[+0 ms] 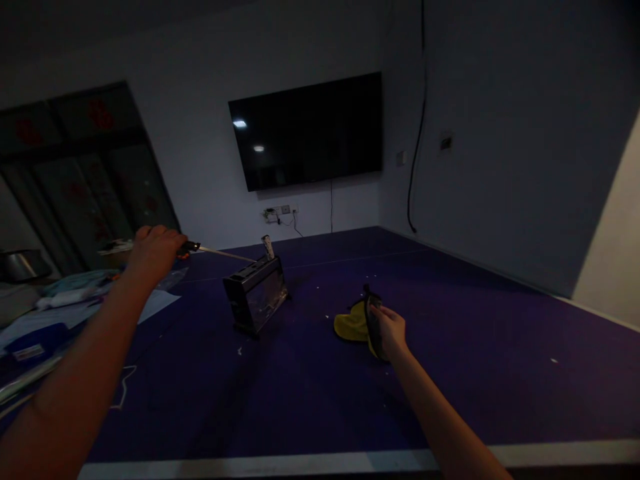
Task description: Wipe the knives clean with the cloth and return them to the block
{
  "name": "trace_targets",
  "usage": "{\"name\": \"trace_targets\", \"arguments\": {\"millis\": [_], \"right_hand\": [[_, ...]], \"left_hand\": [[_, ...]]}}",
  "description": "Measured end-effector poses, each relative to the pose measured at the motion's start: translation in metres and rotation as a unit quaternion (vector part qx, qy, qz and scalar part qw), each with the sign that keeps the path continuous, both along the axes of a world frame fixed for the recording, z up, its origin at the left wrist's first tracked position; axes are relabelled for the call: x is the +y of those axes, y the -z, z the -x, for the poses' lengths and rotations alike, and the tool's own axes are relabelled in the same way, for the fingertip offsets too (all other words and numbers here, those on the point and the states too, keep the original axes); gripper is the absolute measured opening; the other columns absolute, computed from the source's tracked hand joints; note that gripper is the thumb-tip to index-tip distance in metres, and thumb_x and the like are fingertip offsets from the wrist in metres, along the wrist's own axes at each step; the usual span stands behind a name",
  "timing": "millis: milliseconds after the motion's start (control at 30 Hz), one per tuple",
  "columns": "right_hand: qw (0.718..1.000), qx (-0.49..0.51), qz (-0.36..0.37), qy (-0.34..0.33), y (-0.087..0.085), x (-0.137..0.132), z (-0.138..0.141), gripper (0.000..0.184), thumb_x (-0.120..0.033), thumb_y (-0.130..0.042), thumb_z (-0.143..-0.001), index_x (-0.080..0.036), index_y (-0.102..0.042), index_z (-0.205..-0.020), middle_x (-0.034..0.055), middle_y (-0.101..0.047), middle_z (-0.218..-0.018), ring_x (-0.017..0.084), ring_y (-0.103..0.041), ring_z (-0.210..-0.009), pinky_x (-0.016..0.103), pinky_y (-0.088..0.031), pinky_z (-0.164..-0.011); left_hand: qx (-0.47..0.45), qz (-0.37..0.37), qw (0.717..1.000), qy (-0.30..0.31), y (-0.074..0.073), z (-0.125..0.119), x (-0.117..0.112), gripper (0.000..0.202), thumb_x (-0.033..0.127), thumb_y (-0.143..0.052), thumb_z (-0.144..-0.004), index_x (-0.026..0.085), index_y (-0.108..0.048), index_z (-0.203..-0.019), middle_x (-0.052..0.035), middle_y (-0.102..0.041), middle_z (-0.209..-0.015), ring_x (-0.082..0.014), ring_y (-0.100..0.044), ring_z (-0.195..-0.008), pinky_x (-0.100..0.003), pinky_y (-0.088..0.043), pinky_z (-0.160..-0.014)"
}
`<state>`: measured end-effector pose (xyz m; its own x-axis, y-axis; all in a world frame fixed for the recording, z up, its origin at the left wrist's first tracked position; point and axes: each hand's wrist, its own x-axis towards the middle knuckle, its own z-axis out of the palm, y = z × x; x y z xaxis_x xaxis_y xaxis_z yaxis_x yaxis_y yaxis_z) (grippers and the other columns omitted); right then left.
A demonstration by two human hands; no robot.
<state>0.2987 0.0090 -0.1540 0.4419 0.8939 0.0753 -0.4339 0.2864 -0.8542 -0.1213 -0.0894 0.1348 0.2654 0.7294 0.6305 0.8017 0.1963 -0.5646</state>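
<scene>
My left hand (159,252) is closed around the black handle of a knife (223,253), whose thin pale blade points right, toward a knife block. Its tip meets the block's top edge in the picture; I cannot tell whether it is inside a slot. The dark, slotted knife block (257,293) stands upright on the purple table, with a clear front panel. A pale, patterned handle (269,247) sticks up from its far end. Over the table to the right, my right hand (391,330) grips a yellow cloth (352,325) with a dark grey side, which hangs folded from the fingers.
The purple table (310,393) has a pale front edge and small white scraps on it. At the left lie papers, a blue object (37,345) and a white hanger-like wire (124,387). A television (310,133) hangs on the wall behind.
</scene>
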Motion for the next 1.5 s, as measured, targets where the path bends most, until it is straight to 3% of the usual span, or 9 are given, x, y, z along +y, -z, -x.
{"name": "trace_targets", "arguments": {"millis": [200, 433, 700, 833, 1000, 1100, 1200, 1367, 1500], "right_hand": [[1.000, 0.008, 0.008, 0.006, -0.001, 0.001, 0.000, 0.025, -0.032, -0.075, -0.050, -0.017, -0.067, -0.068, -0.0013, -0.065, -0.055, 0.015, -0.058, -0.047, 0.024, -0.045, -0.045], [1.000, -0.009, -0.001, 0.011, -0.002, 0.000, -0.001, 0.028, -0.036, -0.075, -0.050, -0.015, -0.067, -0.067, 0.0006, -0.065, -0.056, 0.017, -0.059, -0.049, 0.025, -0.044, -0.046], [1.000, -0.012, -0.008, 0.004, -0.004, -0.002, 0.001, 0.030, -0.037, -0.076, -0.048, -0.016, -0.067, -0.067, 0.0019, -0.066, -0.058, 0.017, -0.060, -0.050, 0.026, -0.045, -0.047], [0.999, -0.026, -0.013, 0.021, -0.003, -0.002, 0.000, 0.031, -0.038, -0.076, -0.049, -0.016, -0.068, -0.068, 0.0016, -0.066, -0.058, 0.017, -0.059, -0.050, 0.025, -0.044, -0.047], [0.999, -0.036, -0.018, 0.015, -0.003, -0.004, -0.002, 0.031, -0.041, -0.075, -0.051, -0.016, -0.068, -0.068, 0.0019, -0.066, -0.058, 0.017, -0.060, -0.050, 0.026, -0.045, -0.047], [0.999, -0.040, -0.017, 0.008, -0.003, -0.005, -0.002, 0.031, -0.042, -0.074, -0.052, -0.016, -0.068, -0.068, 0.0019, -0.066, -0.058, 0.016, -0.059, -0.049, 0.025, -0.045, -0.046], [0.999, -0.036, -0.023, 0.001, -0.004, -0.006, -0.002, 0.030, -0.041, -0.074, -0.053, -0.017, -0.068, -0.069, 0.0021, -0.067, -0.060, 0.016, -0.059, -0.050, 0.024, -0.045, -0.047], [0.998, -0.053, -0.024, 0.014, -0.005, -0.006, -0.001, 0.027, -0.040, -0.074, -0.052, -0.017, -0.068, -0.066, 0.0029, -0.067, -0.060, 0.017, -0.059, -0.052, 0.025, -0.045, -0.048], [0.997, -0.066, -0.019, 0.022, -0.005, -0.006, 0.000, 0.027, -0.041, -0.072, -0.054, -0.016, -0.068, -0.064, 0.0030, -0.065, -0.058, 0.017, -0.059, -0.051, 0.025, -0.044, -0.047]], "left_hand": [[0.009, 0.030, 0.999, 0.026, -0.005, -0.004, 0.010, 0.029, 0.012, -0.037, -0.081, 0.010, -0.063, -0.094, -0.0143, -0.064, -0.096, -0.0230, -0.047, -0.091, -0.038, -0.031, -0.082], [0.052, 0.038, 0.998, 0.025, -0.008, 0.003, 0.028, 0.025, 0.011, -0.042, -0.079, 0.012, -0.062, -0.093, -0.0108, -0.065, -0.091, -0.0207, -0.046, -0.091, -0.036, -0.032, -0.085], [0.096, 0.045, 0.993, 0.060, -0.021, -0.001, 0.047, 0.023, 0.005, -0.041, -0.078, 0.007, -0.063, -0.088, -0.0099, -0.063, -0.085, -0.0179, -0.045, -0.090, -0.044, -0.029, -0.094], [0.108, 0.004, 0.989, 0.105, -0.035, -0.020, 0.071, 0.024, 0.005, -0.040, -0.080, 0.007, -0.064, -0.078, -0.0068, -0.064, -0.083, -0.0154, -0.043, -0.098, -0.048, -0.015, -0.104], [0.082, 0.008, 0.983, 0.166, -0.044, -0.047, 0.117, 0.024, 0.003, -0.041, -0.079, 0.008, -0.063, -0.073, -0.0059, -0.064, -0.081, -0.0135, -0.042, -0.105, -0.045, -0.011, -0.107], [0.076, 0.038, 0.979, 0.186, -0.035, -0.061, 0.144, 0.027, 0.002, -0.043, -0.075, 0.016, -0.063, -0.062, -0.0049, -0.064, -0.072, -0.0157, -0.047, -0.102, -0.042, -0.013, -0.107], [0.085, 0.072, 0.976, 0.189, -0.013, -0.072, 0.161, 0.031, 0.000, -0.044, -0.070, 0.020, -0.060, -0.053, -0.0045, -0.062, -0.065, -0.0183, -0.051, -0.097, -0.041, -0.016, -0.106], [0.089, 0.115, 0.969, 0.200, 0.033, -0.077, 0.166, 0.031, 0.000, -0.044, -0.069, 0.019, -0.061, -0.051, -0.0066, -0.064, -0.063, -0.0169, -0.056, -0.085, -0.036, -0.018, -0.106], [0.096, 0.128, 0.967, 0.198, 0.055, -0.069, 0.166, 0.032, 0.001, -0.042, -0.070, 0.018, -0.064, -0.054, -0.0066, -0.064, -0.061, -0.0156, -0.057, -0.080, -0.035, -0.018, -0.107]]}}
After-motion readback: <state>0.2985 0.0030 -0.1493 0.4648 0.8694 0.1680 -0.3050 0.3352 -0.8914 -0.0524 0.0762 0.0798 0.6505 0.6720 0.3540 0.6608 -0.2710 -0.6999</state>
